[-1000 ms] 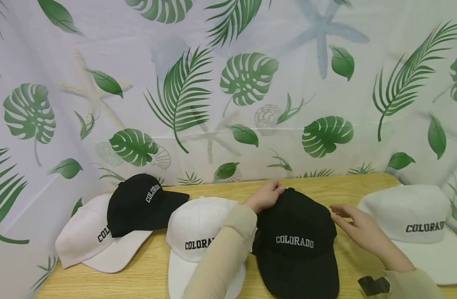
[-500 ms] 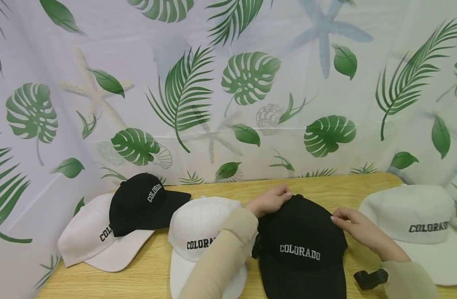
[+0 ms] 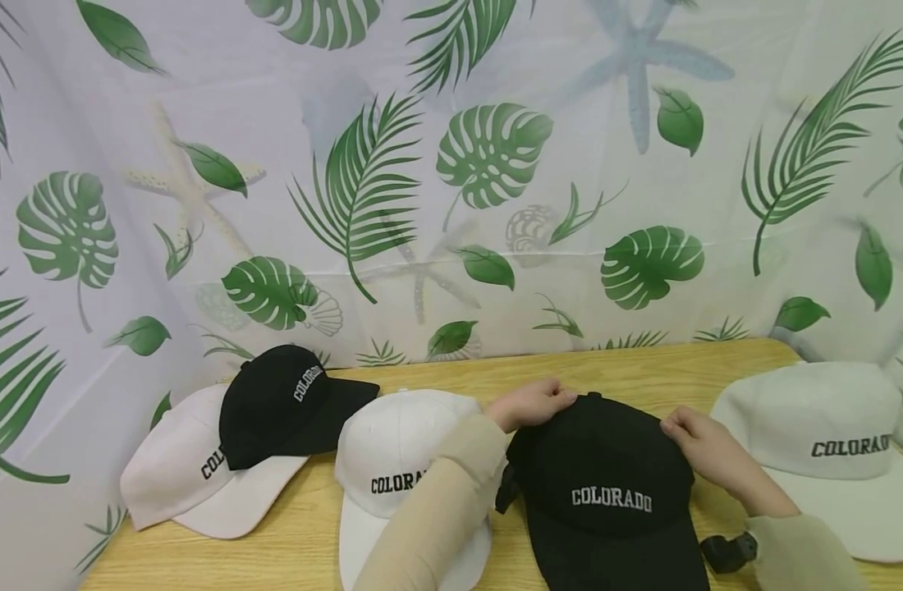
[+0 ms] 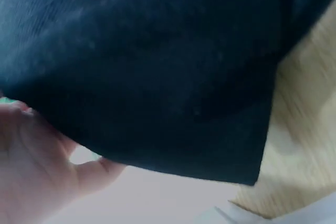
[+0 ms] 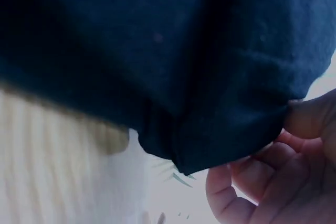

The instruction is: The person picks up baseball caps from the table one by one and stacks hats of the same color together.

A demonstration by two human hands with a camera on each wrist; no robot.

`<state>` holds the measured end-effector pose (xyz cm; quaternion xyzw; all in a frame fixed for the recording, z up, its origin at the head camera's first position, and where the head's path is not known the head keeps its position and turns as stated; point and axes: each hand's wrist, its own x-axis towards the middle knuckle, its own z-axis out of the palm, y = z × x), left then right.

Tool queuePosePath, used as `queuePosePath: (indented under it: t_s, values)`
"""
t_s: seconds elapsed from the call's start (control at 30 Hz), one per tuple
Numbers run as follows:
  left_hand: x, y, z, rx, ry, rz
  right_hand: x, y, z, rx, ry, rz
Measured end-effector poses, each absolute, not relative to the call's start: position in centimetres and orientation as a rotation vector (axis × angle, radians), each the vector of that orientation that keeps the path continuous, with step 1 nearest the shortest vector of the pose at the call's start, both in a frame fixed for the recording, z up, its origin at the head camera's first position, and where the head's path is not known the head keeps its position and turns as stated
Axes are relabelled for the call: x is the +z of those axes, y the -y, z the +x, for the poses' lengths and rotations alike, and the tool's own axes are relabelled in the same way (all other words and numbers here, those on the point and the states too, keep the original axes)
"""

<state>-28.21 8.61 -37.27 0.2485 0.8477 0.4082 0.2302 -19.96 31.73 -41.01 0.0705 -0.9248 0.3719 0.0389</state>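
Observation:
A black baseball cap with white COLORADO lettering is between my two hands, brim toward me. My left hand grips the upper left of its crown; in the left wrist view, the thumb lies along the dark fabric's edge. On the other side my right hand pinches the crown's upper right. The right wrist view has the thumb on the cloth and the other fingers curled beneath its edge. Just left is a white cap, partly covered by my left sleeve.
A smaller-looking black cap overlaps a pale pink cap at the left of the wooden table. Another white cap sits at the right. A leaf-patterned cloth hangs behind.
The held black cap has shifted right and slightly toward me, tilting a little. My right fingers, earlier loosely at its side, now pinch it. The other caps stay put.

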Motion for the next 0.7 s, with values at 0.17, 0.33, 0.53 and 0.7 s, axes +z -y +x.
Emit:
queuePosePath:
  t_s: [0.17,0.33,0.53,0.7]
  values:
    - [-37.4,-8.3,-28.2,1.023,-2.386,0.579,-41.3,-31.5,-20.0,0.973,2.836,0.161]
    - [-37.6,-8.6,-28.1,1.182,-2.416,0.525,-39.9,-31.0,-19.4,0.876,2.842,0.146]
    - [-38.2,-8.3,-28.6,1.257,-2.539,0.521,-37.3,-28.5,-16.7,0.699,2.974,0.272]
    - [-38.1,-8.3,-29.2,1.178,-2.652,0.552,-37.6,-25.5,-14.2,0.581,3.199,0.321]
